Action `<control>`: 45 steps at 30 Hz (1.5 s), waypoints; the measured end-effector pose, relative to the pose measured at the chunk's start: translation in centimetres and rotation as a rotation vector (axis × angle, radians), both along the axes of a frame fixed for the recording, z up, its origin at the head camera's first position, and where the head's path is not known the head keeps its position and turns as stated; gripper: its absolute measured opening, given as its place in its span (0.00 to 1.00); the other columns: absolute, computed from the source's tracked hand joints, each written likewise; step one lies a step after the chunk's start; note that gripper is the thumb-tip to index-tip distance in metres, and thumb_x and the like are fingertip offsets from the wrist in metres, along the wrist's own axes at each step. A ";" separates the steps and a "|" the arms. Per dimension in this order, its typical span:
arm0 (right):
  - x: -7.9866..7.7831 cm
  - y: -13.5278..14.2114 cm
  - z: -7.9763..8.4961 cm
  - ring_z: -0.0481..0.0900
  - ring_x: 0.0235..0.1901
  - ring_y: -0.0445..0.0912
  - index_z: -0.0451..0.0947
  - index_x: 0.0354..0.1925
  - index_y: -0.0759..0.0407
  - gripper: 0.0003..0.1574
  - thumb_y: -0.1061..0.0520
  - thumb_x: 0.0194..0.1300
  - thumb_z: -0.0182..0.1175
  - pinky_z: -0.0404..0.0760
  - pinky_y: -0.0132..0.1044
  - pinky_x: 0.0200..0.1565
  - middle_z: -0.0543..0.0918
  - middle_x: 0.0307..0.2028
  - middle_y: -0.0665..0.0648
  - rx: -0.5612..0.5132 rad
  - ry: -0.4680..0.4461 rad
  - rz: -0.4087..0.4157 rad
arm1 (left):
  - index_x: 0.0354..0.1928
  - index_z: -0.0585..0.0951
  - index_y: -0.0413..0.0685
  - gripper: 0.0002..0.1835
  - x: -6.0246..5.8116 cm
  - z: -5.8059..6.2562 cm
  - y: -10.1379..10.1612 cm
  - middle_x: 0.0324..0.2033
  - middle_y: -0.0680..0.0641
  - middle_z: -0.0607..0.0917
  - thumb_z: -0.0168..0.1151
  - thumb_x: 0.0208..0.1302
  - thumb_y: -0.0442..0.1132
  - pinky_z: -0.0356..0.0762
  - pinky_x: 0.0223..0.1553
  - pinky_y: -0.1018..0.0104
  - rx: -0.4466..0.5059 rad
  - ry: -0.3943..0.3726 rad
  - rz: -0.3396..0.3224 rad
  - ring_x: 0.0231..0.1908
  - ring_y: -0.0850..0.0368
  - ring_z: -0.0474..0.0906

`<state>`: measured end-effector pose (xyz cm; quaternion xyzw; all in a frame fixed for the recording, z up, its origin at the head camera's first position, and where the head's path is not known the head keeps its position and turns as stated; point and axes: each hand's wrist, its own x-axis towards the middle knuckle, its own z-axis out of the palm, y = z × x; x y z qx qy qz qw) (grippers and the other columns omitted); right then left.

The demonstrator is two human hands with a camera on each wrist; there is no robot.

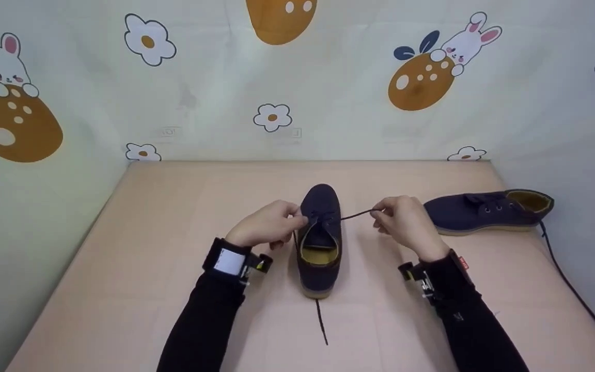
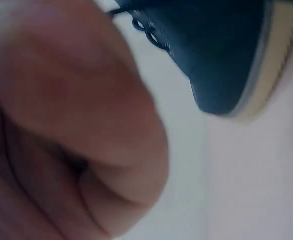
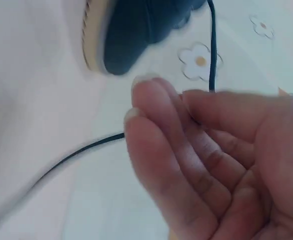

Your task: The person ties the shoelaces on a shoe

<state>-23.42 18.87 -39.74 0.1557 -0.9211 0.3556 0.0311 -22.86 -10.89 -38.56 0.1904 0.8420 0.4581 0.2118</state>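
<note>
A dark navy lace-up shoe (image 1: 321, 201) stands on the table, toe pointing away from me and its yellow-lined opening toward me. On its right side, my right hand (image 1: 406, 225) pinches a dark shoelace (image 1: 357, 214) between thumb and fingers, drawn out taut from the eyelets. The lace's tail (image 3: 76, 151) hangs past the fingers in the right wrist view. My left hand (image 1: 269, 225) is at the shoe's left side by the lacing, fingers curled and pinching the other lace (image 2: 124, 9). Its fingertips are partly hidden. Behind the heel, a loose lace end (image 1: 321, 323) lies on the table.
A matching navy shoe (image 1: 475, 213) stands sideways at the right, toe to the left, with its lace (image 1: 571, 281) trailing toward the near right. Patterned cloth walls (image 1: 215, 88) enclose the back and sides of the peach-coloured table (image 1: 173, 206).
</note>
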 end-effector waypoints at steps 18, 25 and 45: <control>0.1 0.9 1.1 0.87 0.39 0.51 0.85 0.48 0.63 0.14 0.57 0.67 0.64 0.82 0.48 0.42 0.88 0.38 0.59 -0.067 0.215 -0.089 | 0.37 0.86 0.45 0.06 -1.6 4.9 -0.7 0.31 0.50 0.88 0.64 0.67 0.40 0.77 0.36 0.64 0.087 0.394 0.436 0.31 0.56 0.84; 0.1 -0.4 0.6 0.87 0.36 0.47 0.88 0.42 0.61 0.09 0.58 0.63 0.69 0.83 0.45 0.40 0.89 0.35 0.56 -0.194 0.372 -0.213 | 0.40 0.84 0.39 0.04 -5.2 6.8 4.0 0.34 0.47 0.87 0.66 0.65 0.31 0.80 0.37 0.68 0.105 0.496 0.268 0.33 0.55 0.84; -0.2 -0.8 -0.1 0.87 0.41 0.49 0.86 0.46 0.63 0.11 0.62 0.65 0.65 0.83 0.33 0.39 0.88 0.41 0.59 -0.316 0.374 -0.230 | 0.47 0.85 0.40 0.12 -5.2 2.4 2.7 0.36 0.43 0.87 0.59 0.72 0.40 0.79 0.34 0.62 -0.152 0.353 0.071 0.34 0.49 0.85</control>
